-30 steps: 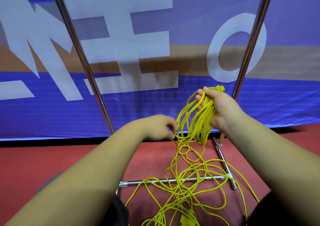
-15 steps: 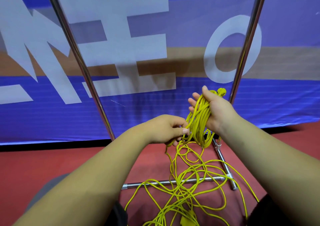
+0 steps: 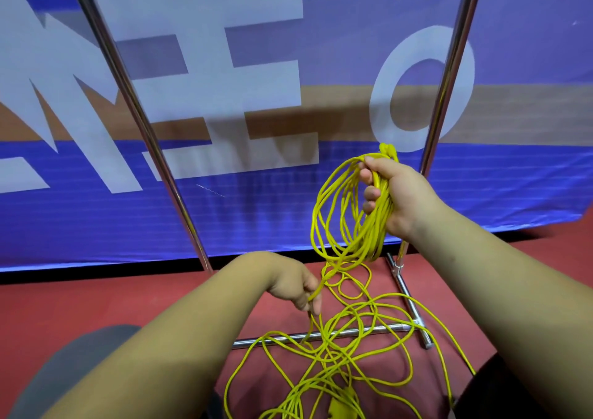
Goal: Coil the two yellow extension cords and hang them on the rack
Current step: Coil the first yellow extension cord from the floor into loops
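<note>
The right hand [image 3: 396, 200] holds up a coiled bundle of thin yellow extension cord [image 3: 345, 216], its fingers [image 3: 369, 192] curled tightly round it. Lower down, the left hand [image 3: 293, 285] pinches one strand that leads to the loose tangle on the red floor [image 3: 96, 296], which lies across the chrome tubular rack [image 3: 362, 331] base.

Thin yellow cord [image 3: 373, 232] hangs partly coiled, remainder tangled over the chrome rack [image 3: 407, 293] base

We lose both rack uprights [image 3: 133, 104] past the top edge, and the yellow cord [image 3: 325, 338] past the bottom; we cannot tell whether that tangle is one cord or two.
</note>
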{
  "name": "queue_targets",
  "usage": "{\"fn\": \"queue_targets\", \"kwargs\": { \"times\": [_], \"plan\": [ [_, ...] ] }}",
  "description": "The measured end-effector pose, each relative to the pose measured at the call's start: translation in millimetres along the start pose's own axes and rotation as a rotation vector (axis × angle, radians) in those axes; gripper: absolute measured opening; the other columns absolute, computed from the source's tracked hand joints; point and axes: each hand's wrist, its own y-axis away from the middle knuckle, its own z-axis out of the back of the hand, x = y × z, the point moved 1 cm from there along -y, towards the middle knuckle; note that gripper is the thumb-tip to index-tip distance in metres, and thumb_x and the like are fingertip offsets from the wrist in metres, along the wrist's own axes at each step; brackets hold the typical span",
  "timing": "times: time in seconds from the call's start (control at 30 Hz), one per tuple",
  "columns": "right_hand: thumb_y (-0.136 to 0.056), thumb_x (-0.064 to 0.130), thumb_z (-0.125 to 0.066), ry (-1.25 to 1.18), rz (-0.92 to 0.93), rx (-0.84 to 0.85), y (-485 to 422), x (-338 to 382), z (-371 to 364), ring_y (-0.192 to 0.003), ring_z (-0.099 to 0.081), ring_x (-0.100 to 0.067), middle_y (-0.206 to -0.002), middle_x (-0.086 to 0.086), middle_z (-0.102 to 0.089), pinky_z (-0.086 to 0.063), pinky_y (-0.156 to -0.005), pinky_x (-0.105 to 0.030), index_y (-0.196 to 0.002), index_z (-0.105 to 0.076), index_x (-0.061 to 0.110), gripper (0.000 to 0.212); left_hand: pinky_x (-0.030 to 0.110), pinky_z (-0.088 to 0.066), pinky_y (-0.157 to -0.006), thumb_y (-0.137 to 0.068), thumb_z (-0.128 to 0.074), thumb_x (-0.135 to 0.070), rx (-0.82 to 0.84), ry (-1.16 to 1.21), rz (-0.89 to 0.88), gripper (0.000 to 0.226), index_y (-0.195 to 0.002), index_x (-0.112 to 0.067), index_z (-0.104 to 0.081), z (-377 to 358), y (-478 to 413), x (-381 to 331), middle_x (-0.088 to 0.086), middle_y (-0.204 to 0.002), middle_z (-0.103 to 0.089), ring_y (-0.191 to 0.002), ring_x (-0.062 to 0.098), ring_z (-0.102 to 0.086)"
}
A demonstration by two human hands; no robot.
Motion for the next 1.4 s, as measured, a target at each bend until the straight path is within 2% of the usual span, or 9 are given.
{"fn": "queue_targets", "kwargs": {
  "times": [0.1, 0.23, 0.4, 0.6, 0.77, 0.9, 1.03, 1.23, 1.4],
  "plan": [
    [-0.105, 0.021, -0.058, -0.006, -0.010, 0.021, 3.5, 2.6, -0.5, -0.041, -0.042, -0.006, -0.077, 0.006, -0.070, -0.032, -0.040, -0.019, -0.095, -0.069, 0.016, 0.015, 0.029, -0.045, -0.096, -0.096, -0.067, -0.015, -0.046, -0.073, 0.073, 0.026, -0.113, -0.031, -0.076, -16.8, -13.8, 6.9, -0.007, -0.121, -0.070, -0.110, 0.013, -0.062],
    [-0.104, 0.017, -0.056, 0.007, -0.008, 0.052, 3.8, 3.3, -0.6, -0.041, -0.040, -0.005, -0.086, 0.004, -0.076, -0.030, -0.039, -0.018, -0.100, -0.068, 0.015, 0.013, 0.029, -0.046, -0.097, -0.097, -0.066, -0.013, -0.109, -0.037, 0.062, 0.028, -0.120, -0.028, -0.074, -38.3, -31.4, 18.2, -0.006, -0.127, -0.071, -0.111, 0.012, -0.063],
    [-0.105, 0.022, -0.054, -0.048, 0.009, 0.082, -0.9, 9.9, 4.5, -0.039, -0.031, -0.005, -0.061, 0.009, -0.046, -0.028, -0.037, -0.022, -0.113, -0.066, 0.013, 0.016, 0.027, -0.045, -0.086, -0.095, -0.062, -0.003, 0.022, -0.049, 0.143, 0.036, -0.124, -0.023, -0.071, -68.8, -45.0, 46.2, 0.000, -0.121, -0.073, -0.096, 0.013, -0.060],
    [-0.105, 0.039, -0.062, -0.113, -0.001, 0.047, -3.7, 5.6, 6.4, -0.037, -0.030, -0.004, -0.057, 0.009, -0.040, -0.027, -0.040, -0.022, -0.105, -0.067, 0.015, 0.025, 0.031, -0.050, -0.094, -0.097, -0.060, -0.011, -0.050, -0.079, 0.181, 0.025, -0.116, -0.020, -0.073, -83.5, -50.1, 60.6, -0.003, -0.110, -0.073, -0.102, 0.018, -0.065],
    [-0.106, 0.035, -0.061, -0.072, 0.024, 0.068, -4.3, 12.0, 5.6, -0.037, -0.028, -0.004, -0.057, 0.010, -0.039, -0.025, -0.041, -0.022, -0.103, -0.069, 0.016, 0.021, 0.034, -0.056, -0.087, -0.097, -0.063, -0.026, -0.267, -0.084, 0.217, 0.018, -0.097, -0.012, -0.074, -58.7, -38.6, 60.5, 0.005, -0.096, -0.079, -0.095, 0.024, -0.072],
    [-0.107, 0.033, -0.057, 0.035, 0.049, 0.088, -2.4, 14.1, 5.8, -0.037, -0.028, -0.006, -0.056, 0.009, -0.038, -0.025, -0.041, -0.022, -0.101, -0.067, 0.017, 0.020, 0.028, -0.058, -0.078, -0.101, -0.062, -0.023, -0.495, 0.160, 0.226, 0.020, -0.085, -0.013, -0.068, -25.2, -23.0, 63.1, 0.000, -0.076, -0.078, -0.074, 0.014, -0.077],
    [-0.107, 0.032, -0.057, 0.112, 0.055, 0.097, -2.1, 9.4, 6.0, -0.037, -0.028, -0.007, -0.057, 0.009, -0.038, -0.026, -0.040, -0.023, -0.101, -0.067, 0.017, 0.019, 0.038, -0.061, -0.059, -0.102, -0.055, -0.020, -0.819, 0.402, 0.207, 0.015, -0.088, -0.015, -0.057, 6.9, 1.2, 58.3, 0.007, -0.070, -0.071, -0.056, 0.023, -0.071],
    [-0.107, 0.031, -0.058, 0.206, 0.065, 0.104, -0.8, 2.9, 5.1, -0.037, -0.029, -0.008, -0.059, 0.009, -0.038, -0.029, -0.039, -0.022, -0.106, -0.068, 0.015, 0.018, 0.038, -0.060, -0.048, -0.100, -0.050, -0.012, -1.171, 0.631, -0.026, 0.019, -0.093, -0.022, -0.065, 58.4, 55.7, 24.9, 0.024, -0.081, -0.063, -0.059, 0.026, -0.062],
    [-0.106, 0.030, -0.060, 0.182, 0.067, 0.074, 1.0, 1.5, 4.4, -0.037, -0.029, -0.008, -0.060, 0.008, -0.038, -0.030, -0.038, -0.023, -0.103, -0.068, 0.015, 0.018, 0.037, -0.061, -0.053, -0.105, -0.053, -0.011, -1.355, 0.835, -0.296, 0.022, -0.094, -0.024, -0.066, 110.2, 107.8, -12.2, 0.012, -0.078, -0.066, -0.057, 0.024, -0.067]
  ]
}}
